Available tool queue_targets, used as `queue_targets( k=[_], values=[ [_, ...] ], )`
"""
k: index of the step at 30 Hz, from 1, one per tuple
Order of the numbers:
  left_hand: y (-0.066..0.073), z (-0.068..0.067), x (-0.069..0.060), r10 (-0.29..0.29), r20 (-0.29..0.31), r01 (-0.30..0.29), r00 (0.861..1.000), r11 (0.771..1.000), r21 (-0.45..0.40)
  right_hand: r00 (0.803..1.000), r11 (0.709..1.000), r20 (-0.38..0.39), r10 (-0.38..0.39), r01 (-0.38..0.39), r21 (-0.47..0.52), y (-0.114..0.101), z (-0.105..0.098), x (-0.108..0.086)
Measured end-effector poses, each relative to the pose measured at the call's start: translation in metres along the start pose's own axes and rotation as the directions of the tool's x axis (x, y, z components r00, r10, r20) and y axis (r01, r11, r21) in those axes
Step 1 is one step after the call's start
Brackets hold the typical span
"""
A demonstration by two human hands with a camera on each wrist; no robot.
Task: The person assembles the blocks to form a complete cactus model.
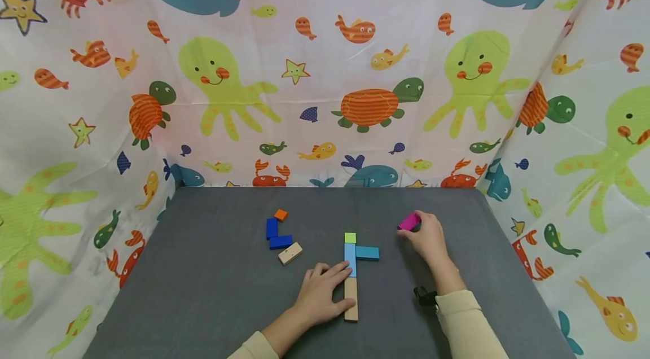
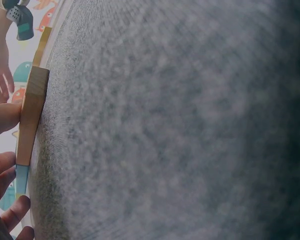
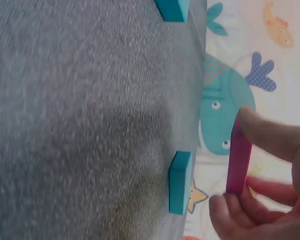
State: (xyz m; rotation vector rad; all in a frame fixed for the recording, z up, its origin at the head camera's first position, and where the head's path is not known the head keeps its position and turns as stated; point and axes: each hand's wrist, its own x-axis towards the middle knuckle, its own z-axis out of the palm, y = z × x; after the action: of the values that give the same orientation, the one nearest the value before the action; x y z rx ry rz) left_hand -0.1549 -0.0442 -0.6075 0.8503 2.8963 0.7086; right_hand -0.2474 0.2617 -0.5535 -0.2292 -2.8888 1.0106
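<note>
My right hand [image 1: 431, 236] pinches a magenta block [image 1: 408, 222] between thumb and fingers. In the right wrist view the magenta block [image 3: 239, 162] is held up off the grey surface. My left hand [image 1: 321, 296] rests with spread fingers along a row of blocks: its thumb touches the plain wooden block [image 1: 351, 300], and fingertips lie on the light blue block [image 1: 350, 252]. A green block [image 1: 350, 237] sits at the far end of that row. Against the light blue block's right side lies a teal block [image 1: 368, 253]. The right wrist view shows a teal block [image 3: 179, 182] below the magenta one.
Left of the row lie two blue blocks [image 1: 280, 243], an orange block [image 1: 281, 214] and a wooden block [image 1: 290, 253]. The dark grey table [image 1: 218, 280] ends at a curtain [image 1: 304, 116] printed with sea animals. A small black device [image 1: 424, 296] sits at the right wrist.
</note>
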Motion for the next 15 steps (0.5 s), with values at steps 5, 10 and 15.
queue_targets(
  k=[5,10,15],
  values=[
    [0.000,0.000,0.001,-0.017,0.021,0.017,1.000,1.000,-0.008,0.994,0.996,0.072,-0.084,0.081,0.037,-0.006,0.006,0.001],
    [0.000,0.000,0.001,-0.028,0.024,0.028,0.999,1.000,-0.012,0.983,0.988,0.116,-0.143,0.135,0.070,-0.012,0.014,0.001],
    [0.000,0.000,0.002,-0.025,0.015,0.025,1.000,1.000,-0.004,0.973,0.979,0.117,-0.199,0.191,0.075,-0.015,0.021,0.002]
  ],
)
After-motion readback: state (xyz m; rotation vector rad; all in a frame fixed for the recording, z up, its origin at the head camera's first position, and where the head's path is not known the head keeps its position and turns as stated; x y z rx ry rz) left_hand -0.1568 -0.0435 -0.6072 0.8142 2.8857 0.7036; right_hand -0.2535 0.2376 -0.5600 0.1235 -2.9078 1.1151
